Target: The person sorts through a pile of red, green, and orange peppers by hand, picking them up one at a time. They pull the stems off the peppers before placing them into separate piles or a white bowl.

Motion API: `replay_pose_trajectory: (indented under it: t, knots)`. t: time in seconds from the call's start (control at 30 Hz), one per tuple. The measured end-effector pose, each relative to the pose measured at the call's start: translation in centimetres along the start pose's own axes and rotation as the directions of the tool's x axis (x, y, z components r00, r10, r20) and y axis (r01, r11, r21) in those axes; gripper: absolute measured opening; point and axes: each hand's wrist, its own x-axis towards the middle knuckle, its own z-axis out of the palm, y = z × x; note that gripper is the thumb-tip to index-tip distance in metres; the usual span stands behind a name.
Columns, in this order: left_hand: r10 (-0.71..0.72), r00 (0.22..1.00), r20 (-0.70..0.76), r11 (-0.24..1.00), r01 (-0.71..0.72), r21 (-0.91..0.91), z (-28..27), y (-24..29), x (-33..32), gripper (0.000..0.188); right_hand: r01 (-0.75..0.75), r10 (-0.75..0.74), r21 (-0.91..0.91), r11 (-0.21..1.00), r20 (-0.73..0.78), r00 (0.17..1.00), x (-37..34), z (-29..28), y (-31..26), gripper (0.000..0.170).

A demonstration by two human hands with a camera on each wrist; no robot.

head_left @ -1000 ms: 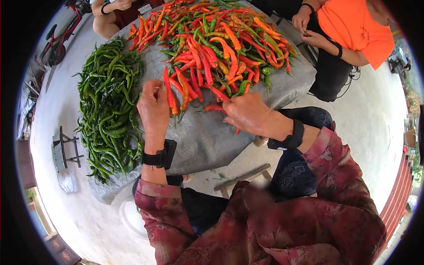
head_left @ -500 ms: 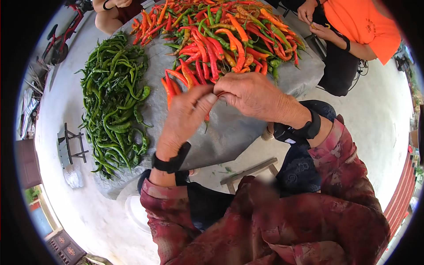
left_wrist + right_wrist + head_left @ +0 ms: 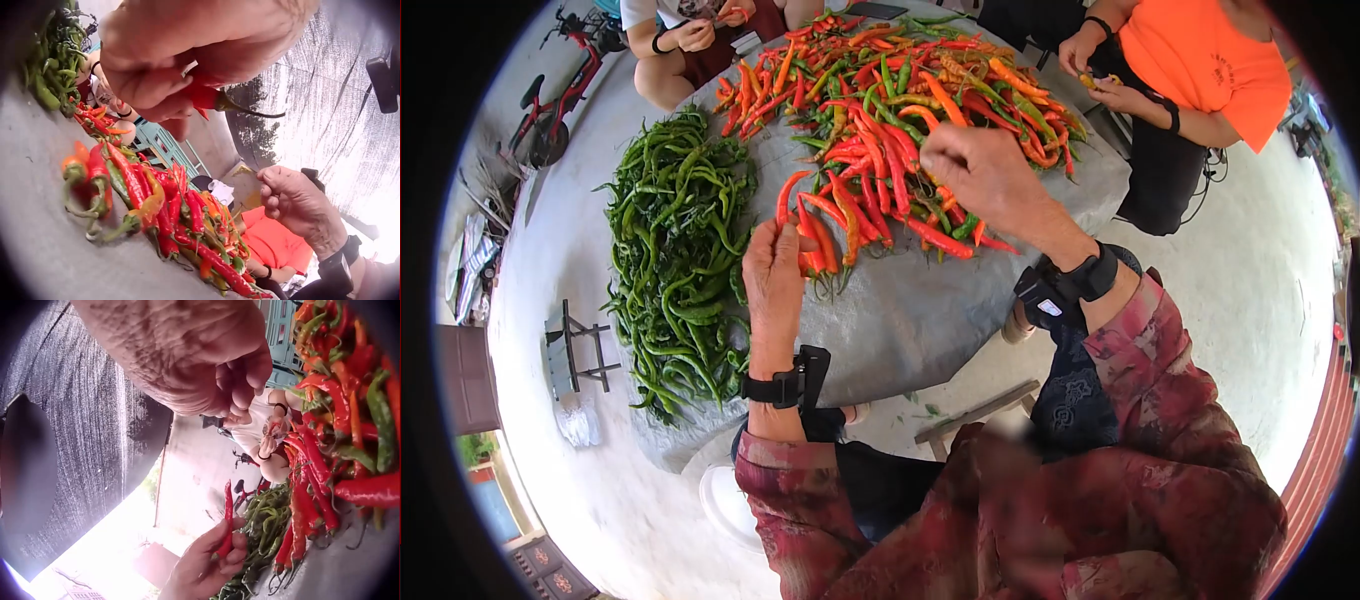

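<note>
My left hand (image 3: 770,275) pinches a red chili pepper (image 3: 228,515) at the left of the red pile, between thumb and fingers. The pepper's tip points up and away; its green stem sticks out past the fingers in the left wrist view. Over the near side of the red and orange chili pile (image 3: 880,150), my right hand (image 3: 985,180) is raised with curled fingers. Nothing shows between those fingers in the right wrist view. Several chilies (image 3: 845,220) lie side by side just right of my left hand, stems toward me.
A long heap of green chilies (image 3: 675,260) lies at the left of the table's grey sheet (image 3: 900,320). Across the table sit a person in orange (image 3: 1210,70) and a person in white (image 3: 640,12), both handling small things. A wooden stool (image 3: 980,410) stands below the near edge.
My hands met in front of the pile half a second ago and have since parted. The left moved left, now with a red chili in it; the right rose to the right.
</note>
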Motion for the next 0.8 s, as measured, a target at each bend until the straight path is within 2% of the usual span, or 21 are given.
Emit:
replay_pose_trajectory:
  t: [0.07,0.1,0.13,0.2,0.27,0.3,0.37,0.43,0.47,0.53,0.57,0.6,0.63,0.67,0.73,0.77,0.8]
  knots:
    - [-0.006,1.000,0.018,1.000,0.006,0.004,0.6,-1.2,0.4,0.023,0.089,-0.042,-0.200,0.976,0.229,0.972,-0.5,-0.2,0.8,0.015]
    - [0.017,0.999,0.030,1.000,-0.018,0.012,1.0,-2.1,0.8,0.022,0.128,-0.047,-0.304,0.944,0.261,0.964,-0.9,0.2,1.2,0.024]
    - [0.043,0.998,0.042,0.999,-0.044,0.021,1.2,-1.8,1.1,0.021,0.134,-0.054,-0.306,0.943,0.256,0.965,-1.5,0.5,1.5,0.024]
    - [0.070,0.997,0.033,0.997,-0.071,0.028,2.0,-1.0,0.7,0.021,0.303,-0.098,-0.490,0.818,0.400,0.911,-3.0,0.5,2.2,0.028]
    - [0.265,0.964,-0.006,0.927,-0.253,0.275,2.5,-0.7,0.7,0.025,0.370,-0.161,-0.450,0.813,0.436,0.885,-4.0,0.5,2.3,0.031]
    - [0.296,0.955,-0.018,0.920,-0.280,0.274,2.7,-1.4,1.2,0.025,0.369,-0.168,-0.437,0.820,0.434,0.885,-4.2,0.8,2.2,0.028]
    - [0.438,0.898,0.051,0.789,-0.411,0.457,3.1,-3.3,1.9,0.032,0.378,-0.188,-0.428,0.821,0.422,0.887,-4.7,1.3,2.1,0.026]
    - [0.461,0.886,0.043,0.752,-0.416,0.512,3.5,-1.9,1.1,0.034,0.358,-0.144,-0.485,0.798,0.422,0.895,-4.8,1.7,2.1,0.014]
    - [0.461,0.886,0.044,0.722,-0.403,0.562,3.7,-1.4,0.8,0.036,0.360,-0.153,-0.486,0.797,0.415,0.897,-4.6,1.5,2.1,0.014]
    - [0.507,0.861,0.053,0.686,-0.440,0.579,3.6,-1.1,0.8,0.037,0.229,0.016,-0.424,0.876,0.501,0.865,-3.9,0.5,1.3,0.010]
    - [0.433,0.901,0.043,0.727,-0.376,0.575,3.6,-0.9,0.6,0.036,0.231,0.010,-0.421,0.877,0.497,0.867,-3.5,-0.2,0.9,0.010]
    - [0.354,0.935,0.034,0.762,-0.309,0.568,3.5,-0.7,0.4,0.036,0.145,0.099,-0.386,0.911,0.546,0.832,-3.0,-1.1,0.0,0.010]
    - [0.357,0.934,0.034,0.759,-0.311,0.572,3.5,-0.7,0.4,0.036,0.052,0.182,-0.355,0.934,0.595,0.782,-2.7,-1.7,-0.4,0.011]
    - [0.388,0.921,0.045,0.738,-0.339,0.584,3.5,-0.7,0.3,0.035,0.054,0.179,-0.353,0.934,0.593,0.785,-2.5,-2.0,-0.4,0.011]
    - [0.422,0.905,0.056,0.712,-0.369,0.598,3.6,-0.5,0.2,0.034,-0.097,0.098,-0.036,0.995,0.629,0.771,-2.2,-2.3,-0.4,0.014]
    - [0.415,0.907,0.068,0.714,-0.371,0.594,3.6,-0.2,0.0,0.034,-0.095,0.095,-0.034,0.995,0.627,0.773,-2.1,-2.0,-0.4,0.014]
    - [0.410,0.909,0.080,0.716,-0.375,0.589,3.7,0.0,-0.1,0.035,-0.161,0.083,0.070,0.984,0.624,0.777,-2.0,-1.4,-0.3,0.016]
